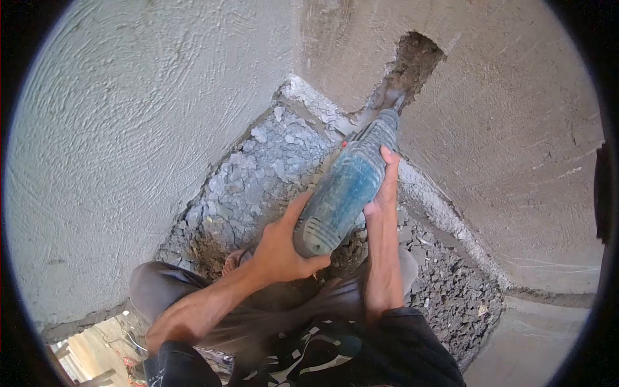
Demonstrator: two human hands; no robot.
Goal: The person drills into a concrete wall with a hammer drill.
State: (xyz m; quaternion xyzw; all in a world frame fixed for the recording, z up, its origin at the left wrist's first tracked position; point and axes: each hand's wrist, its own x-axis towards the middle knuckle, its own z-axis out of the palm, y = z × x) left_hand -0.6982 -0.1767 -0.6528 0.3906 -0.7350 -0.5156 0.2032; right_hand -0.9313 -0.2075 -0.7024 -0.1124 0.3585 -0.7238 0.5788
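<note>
A dusty blue-green power tool (348, 184) lies diagonally across the middle, its nose pointing up and right. My left hand (287, 242) is wrapped round its rear end. My right hand (387, 177) grips the right side of the body nearer the nose, thumb on top. The tool's bit (398, 103) reaches into the lower end of a rough, elongated hole (416, 64) in the brown wall. Where exactly the tip touches cannot be made out.
A grey plastered wall (129, 129) rises at the left and a brown wall (503, 148) at the right, meeting in a corner. Broken chips (258, 161) and loose soil (451, 297) cover the ground. My bent knees are below; cables lie at lower left.
</note>
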